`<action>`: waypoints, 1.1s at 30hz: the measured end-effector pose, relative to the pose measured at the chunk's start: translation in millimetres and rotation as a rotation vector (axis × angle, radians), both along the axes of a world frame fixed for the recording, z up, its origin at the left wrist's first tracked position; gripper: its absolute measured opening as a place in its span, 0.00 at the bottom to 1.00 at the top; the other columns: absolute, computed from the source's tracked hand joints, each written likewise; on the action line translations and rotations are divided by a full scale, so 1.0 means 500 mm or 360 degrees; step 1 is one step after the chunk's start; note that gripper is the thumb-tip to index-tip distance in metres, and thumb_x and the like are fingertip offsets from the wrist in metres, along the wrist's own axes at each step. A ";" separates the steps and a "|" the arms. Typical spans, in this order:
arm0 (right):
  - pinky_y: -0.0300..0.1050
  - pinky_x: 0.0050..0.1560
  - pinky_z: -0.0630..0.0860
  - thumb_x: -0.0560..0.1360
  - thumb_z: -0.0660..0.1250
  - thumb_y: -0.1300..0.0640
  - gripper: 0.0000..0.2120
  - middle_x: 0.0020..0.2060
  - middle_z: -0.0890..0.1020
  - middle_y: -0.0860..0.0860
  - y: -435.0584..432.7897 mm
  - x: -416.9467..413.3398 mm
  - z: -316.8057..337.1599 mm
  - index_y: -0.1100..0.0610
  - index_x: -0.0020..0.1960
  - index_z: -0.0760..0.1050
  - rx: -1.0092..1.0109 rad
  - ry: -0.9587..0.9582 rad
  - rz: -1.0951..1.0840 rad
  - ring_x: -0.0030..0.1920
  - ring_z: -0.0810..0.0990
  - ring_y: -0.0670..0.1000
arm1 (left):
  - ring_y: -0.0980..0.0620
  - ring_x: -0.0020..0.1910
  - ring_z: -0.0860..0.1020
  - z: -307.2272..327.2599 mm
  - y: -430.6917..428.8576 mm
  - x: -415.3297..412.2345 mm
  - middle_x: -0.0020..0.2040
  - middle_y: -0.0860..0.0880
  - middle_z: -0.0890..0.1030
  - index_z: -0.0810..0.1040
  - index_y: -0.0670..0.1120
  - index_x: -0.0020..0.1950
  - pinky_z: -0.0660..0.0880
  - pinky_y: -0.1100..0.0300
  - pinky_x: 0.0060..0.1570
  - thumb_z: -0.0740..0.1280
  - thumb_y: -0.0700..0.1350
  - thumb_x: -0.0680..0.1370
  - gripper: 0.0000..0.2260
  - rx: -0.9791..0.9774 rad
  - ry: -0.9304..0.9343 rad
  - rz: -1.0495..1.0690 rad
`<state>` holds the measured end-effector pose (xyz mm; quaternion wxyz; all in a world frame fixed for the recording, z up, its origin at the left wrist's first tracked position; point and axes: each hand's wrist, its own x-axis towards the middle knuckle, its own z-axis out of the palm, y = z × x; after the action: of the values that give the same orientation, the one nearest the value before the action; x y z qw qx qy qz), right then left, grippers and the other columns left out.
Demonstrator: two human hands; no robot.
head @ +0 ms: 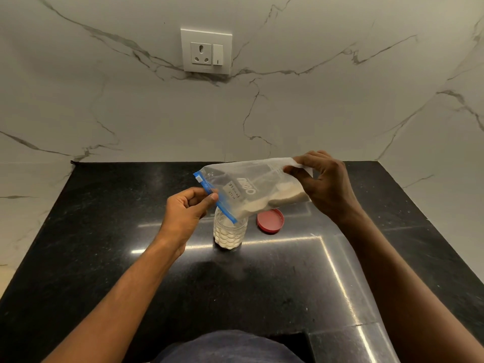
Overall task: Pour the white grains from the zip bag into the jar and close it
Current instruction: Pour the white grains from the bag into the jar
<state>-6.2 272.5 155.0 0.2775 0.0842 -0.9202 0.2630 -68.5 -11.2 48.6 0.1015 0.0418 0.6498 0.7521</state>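
Observation:
A clear zip bag [251, 187] with a blue zip strip is held tilted over an open clear jar [230, 231] on the black counter. White grains lie in the bag's lower right part and fill much of the jar. My left hand [188, 210] pinches the blue zip edge just above the jar's mouth. My right hand [322, 182] grips the bag's raised bottom corner. The bag's lowest corner points into the jar. A red lid [270, 220] lies flat on the counter right of the jar.
The black stone counter [104, 244] reaches back to a white marble wall with a socket plate [206, 51]. The wall also closes in on the left and right sides. The counter's front edge steps back at the lower right.

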 end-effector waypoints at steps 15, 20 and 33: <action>0.59 0.43 0.80 0.75 0.77 0.55 0.08 0.43 0.83 0.47 -0.011 0.010 0.012 0.59 0.50 0.86 -0.0003 0.0042 -0.0009 0.44 0.81 0.55 | 0.61 0.50 0.88 0.000 0.000 0.007 0.50 0.56 0.90 0.85 0.50 0.55 0.81 0.71 0.41 0.73 0.40 0.80 0.07 -0.0012 -0.0037 -0.0001; 0.58 0.43 0.79 0.75 0.77 0.53 0.10 0.41 0.84 0.51 -0.015 0.007 0.020 0.60 0.48 0.86 -0.0025 0.0047 0.0013 0.44 0.81 0.55 | 0.60 0.49 0.88 0.002 0.000 0.007 0.50 0.55 0.90 0.86 0.51 0.55 0.81 0.68 0.41 0.73 0.40 0.80 0.06 -0.0002 -0.0058 0.0006; 0.60 0.43 0.79 0.81 0.71 0.58 0.07 0.45 0.81 0.52 -0.018 -0.001 0.009 0.62 0.53 0.84 -0.0058 -0.0044 0.0086 0.45 0.80 0.55 | 0.58 0.49 0.88 -0.009 -0.003 0.001 0.52 0.51 0.90 0.86 0.48 0.56 0.82 0.68 0.40 0.75 0.43 0.79 0.06 0.0003 -0.0103 0.0004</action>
<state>-6.5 263.5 159.6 0.2591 0.1002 -0.9164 0.2883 -67.7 -12.4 44.2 0.1216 0.0168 0.6455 0.7538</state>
